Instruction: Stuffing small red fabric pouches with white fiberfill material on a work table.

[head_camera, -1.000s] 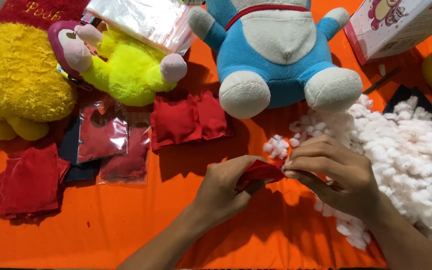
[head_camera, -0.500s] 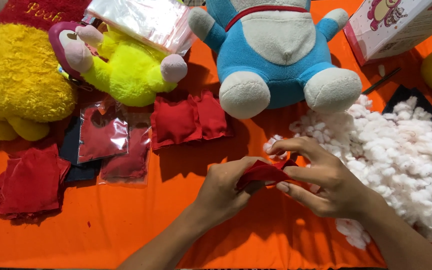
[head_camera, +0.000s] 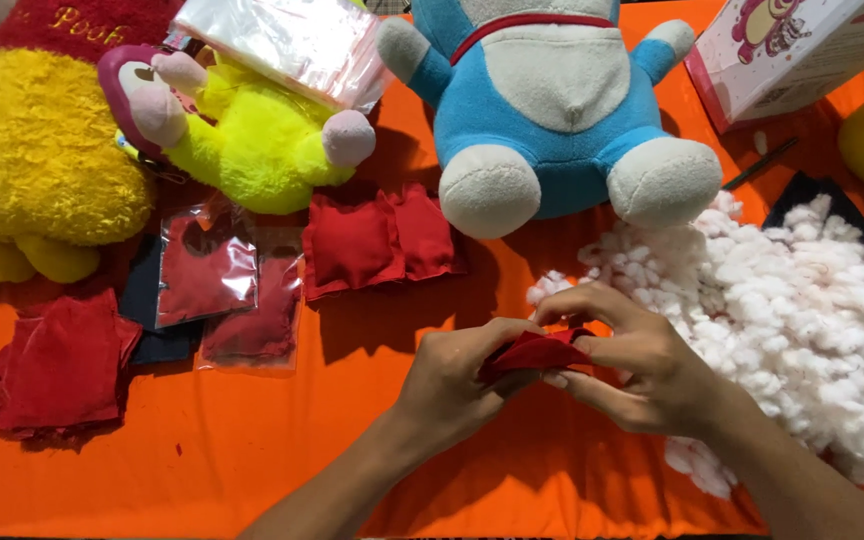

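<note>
Both hands meet low centre over the orange worktop (head_camera: 252, 470). Left hand (head_camera: 452, 380) has its grip closed on a small red fabric pouch (head_camera: 532, 352), pinching it from the left side. Right hand (head_camera: 642, 365) closes on the same pouch from the right, fingers (head_camera: 582, 300) curled over its top edge. The pouch sits between the two hands, held just above the worktop, right beside the stuffing.

White fibre stuffing pile (head_camera: 792, 320) spreads to the right, touching the right wrist. Risk, as a judgement: loose tufts could snag on the fingers and scatter, or the pouch could slip since only its edges are pinched.

Left side: stack of red cloth squares (head_camera: 57, 365), two clear bagged red pouches (head_camera: 207, 270) on a dark cloth. Centre: two filled red cushions (head_camera: 377, 240), side by side, touching.

Farther back: blue and white plush toy (head_camera: 562, 110) sitting upright, feet toward the hands; green-yellow plush (head_camera: 252, 140) lying beside it with a clear plastic bag (head_camera: 292, 45) on top; large yellow plush (head_camera: 37, 160) at far left. Pink and white box (head_camera: 802, 55) top right, yellow thing at the right edge, partly cut off.
</note>
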